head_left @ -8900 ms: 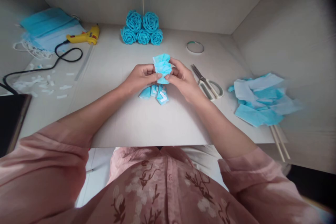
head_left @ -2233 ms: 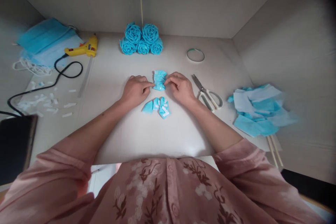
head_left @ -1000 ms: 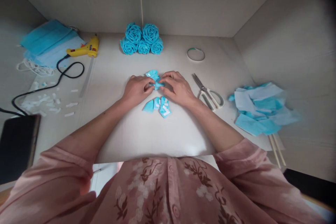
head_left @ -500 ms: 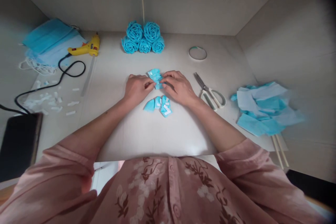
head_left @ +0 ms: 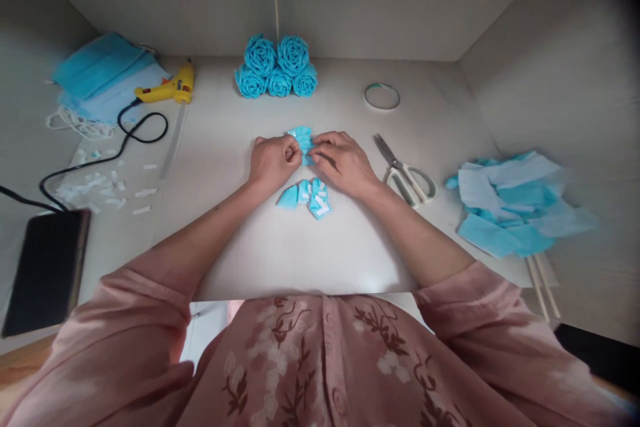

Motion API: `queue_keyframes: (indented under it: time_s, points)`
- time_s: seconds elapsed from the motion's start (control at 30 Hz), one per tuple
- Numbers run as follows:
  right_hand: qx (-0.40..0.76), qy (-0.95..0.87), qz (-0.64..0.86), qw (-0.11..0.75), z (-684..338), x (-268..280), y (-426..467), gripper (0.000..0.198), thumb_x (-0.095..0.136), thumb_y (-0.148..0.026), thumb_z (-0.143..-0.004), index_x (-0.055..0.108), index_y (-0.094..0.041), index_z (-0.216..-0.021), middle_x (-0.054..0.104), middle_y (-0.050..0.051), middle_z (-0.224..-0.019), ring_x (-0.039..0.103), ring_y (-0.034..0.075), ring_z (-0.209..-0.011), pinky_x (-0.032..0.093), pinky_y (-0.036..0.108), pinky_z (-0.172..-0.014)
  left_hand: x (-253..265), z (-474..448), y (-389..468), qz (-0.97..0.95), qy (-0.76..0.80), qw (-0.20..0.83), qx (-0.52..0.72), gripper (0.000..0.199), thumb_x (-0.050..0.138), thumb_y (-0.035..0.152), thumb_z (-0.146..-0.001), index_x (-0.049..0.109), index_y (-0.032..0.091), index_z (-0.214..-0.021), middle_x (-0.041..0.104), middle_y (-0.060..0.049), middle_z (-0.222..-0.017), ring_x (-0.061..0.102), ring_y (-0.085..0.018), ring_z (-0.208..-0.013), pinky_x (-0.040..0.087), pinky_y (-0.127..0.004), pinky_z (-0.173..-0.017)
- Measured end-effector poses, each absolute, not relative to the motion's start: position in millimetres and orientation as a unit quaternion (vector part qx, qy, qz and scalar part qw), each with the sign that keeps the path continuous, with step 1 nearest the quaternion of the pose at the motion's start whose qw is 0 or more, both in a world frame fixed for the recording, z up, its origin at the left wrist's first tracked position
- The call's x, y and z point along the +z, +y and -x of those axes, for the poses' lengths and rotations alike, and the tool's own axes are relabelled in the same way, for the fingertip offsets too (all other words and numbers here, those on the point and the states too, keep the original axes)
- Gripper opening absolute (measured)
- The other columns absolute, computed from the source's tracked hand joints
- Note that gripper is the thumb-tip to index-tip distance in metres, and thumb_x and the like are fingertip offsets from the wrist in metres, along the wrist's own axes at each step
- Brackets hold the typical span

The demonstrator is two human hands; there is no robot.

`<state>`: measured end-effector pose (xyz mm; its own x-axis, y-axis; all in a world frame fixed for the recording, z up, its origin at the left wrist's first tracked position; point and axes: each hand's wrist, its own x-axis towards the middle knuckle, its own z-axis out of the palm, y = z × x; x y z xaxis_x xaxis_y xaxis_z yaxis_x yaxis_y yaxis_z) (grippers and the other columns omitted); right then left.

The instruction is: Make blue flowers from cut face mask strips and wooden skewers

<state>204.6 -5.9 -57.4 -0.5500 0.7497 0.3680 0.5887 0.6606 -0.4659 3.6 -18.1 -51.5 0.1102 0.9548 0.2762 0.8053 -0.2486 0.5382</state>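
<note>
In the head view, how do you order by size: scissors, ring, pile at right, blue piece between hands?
Pile at right
Scissors
Ring and blue piece: unsure, the left hand partly covers the piece

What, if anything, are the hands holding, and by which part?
The left hand is at the blue cloth's lower left edge, the right hand at its right edge. Whether either pinches it or only touches it cannot be told.
</note>
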Motion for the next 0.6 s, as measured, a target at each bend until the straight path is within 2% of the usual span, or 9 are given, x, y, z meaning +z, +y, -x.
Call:
queue_keyframes:
  time_s: [0.17, 0.4, 0.6]
  points:
    - [0.139, -0.872, 0.383, 0.271, -205, -58, -5, 0.034, 0.048, -0.036, -0.101, 0.077, -0.02, -0.108, 0.07, 0.012, -0.127, 0.061, 0.03, -0.115, 0.046, 0.047, -0.1, -48, -4, -19, -0.734, 0.602, 0.149, 0.278, 0.01, 0.059, 0.016, -0.08, 0.066, 0.019, -0.074, 0.062, 0.004, -0.063, 0.057, -0.015, -0.062, 0.041, -0.038, -0.087]
    - [0.145, -0.871, 0.38, 0.275, -207, -57, -5, 0.036, 0.047, -0.037, -0.101, 0.077, -0.021, -0.112, 0.07, 0.011, -0.127, 0.061, 0.03, -0.116, 0.046, 0.048, -0.1, -51, 6, -16, -0.732, 0.597, 0.133, 0.301, 0.012, 0.062, 0.028, -0.09, 0.071, 0.022, -0.084, 0.067, 0.003, -0.067, 0.062, -0.017, -0.069, 0.04, -0.038, -0.088]
    - [0.141, -0.87, 0.381, 0.279, -206, -59, -5, 0.036, 0.048, -0.038, -0.1, 0.078, -0.022, -0.112, 0.07, 0.011, -0.127, 0.061, 0.029, -0.116, 0.047, 0.047, -0.099, -50, 4, -17, -0.754, 0.589, 0.11, 0.269, 0.017, 0.065, 0.029, -0.089, 0.068, 0.021, -0.074, 0.07, -0.001, -0.072, 0.066, -0.022, -0.08, 0.04, -0.041, -0.088]
